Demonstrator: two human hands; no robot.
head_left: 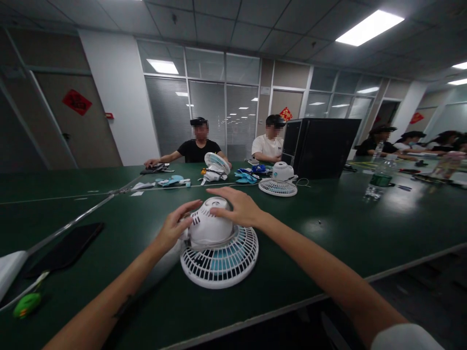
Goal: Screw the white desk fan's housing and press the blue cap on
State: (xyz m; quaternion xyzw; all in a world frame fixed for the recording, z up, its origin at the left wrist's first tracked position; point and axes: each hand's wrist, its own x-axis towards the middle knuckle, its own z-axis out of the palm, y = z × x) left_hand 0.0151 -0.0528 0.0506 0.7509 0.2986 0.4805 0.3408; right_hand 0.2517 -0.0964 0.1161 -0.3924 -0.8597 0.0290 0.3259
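A small white electric fan (pixel 211 228) lies grille-down on the green table in front of me, its rounded motor housing on top. Blue blades show through the round white grille (pixel 219 279). My left hand (pixel 174 228) is at the housing's left side, thumb in front and fingers toward the back. From the right, my right hand (pixel 239 206) curves over the top of the housing, its thumb across the front and its fingers behind. Both hands cup the housing, though some contact points are hidden.
Beyond lie a second fan (pixel 278 187), a third fan (pixel 215 167) and blue blades (pixel 171 180). A black computer case (pixel 321 148) stands at the back right, near a water bottle (pixel 381 177). Left are a black flat object (pixel 67 248) and a green item (pixel 27 305). Two people sit opposite.
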